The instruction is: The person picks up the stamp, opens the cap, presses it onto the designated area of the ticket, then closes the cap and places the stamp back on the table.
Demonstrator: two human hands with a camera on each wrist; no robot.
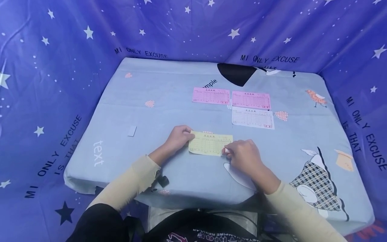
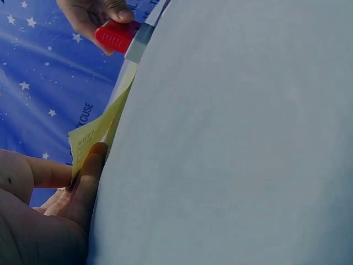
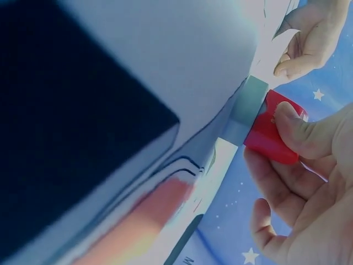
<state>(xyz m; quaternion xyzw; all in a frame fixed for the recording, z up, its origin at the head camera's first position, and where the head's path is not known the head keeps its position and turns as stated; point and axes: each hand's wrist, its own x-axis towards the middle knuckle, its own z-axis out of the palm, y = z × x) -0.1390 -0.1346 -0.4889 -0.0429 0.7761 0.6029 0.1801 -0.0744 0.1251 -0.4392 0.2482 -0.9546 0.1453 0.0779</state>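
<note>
A yellow receipt slip (image 1: 208,144) lies on the cloth-covered table in front of me. My left hand (image 1: 180,136) pinches its left edge, and the left wrist view shows that end of the slip (image 2: 91,135) curling up by the fingers. My right hand (image 1: 245,155) grips a small hand stamp (image 1: 225,151) by its red top, and the stamp stands on the slip's lower right corner. From the right wrist, the stamp's red handle (image 3: 274,130) and grey see-through base show. Its printing face is hidden beneath it.
Beyond the yellow slip lie two pink slips (image 1: 211,96) side by side and a white slip (image 1: 252,118), with red marks in their lower right corners. A small white card (image 1: 132,131) is at the left. A star-patterned blue curtain (image 1: 193,30) surrounds the table.
</note>
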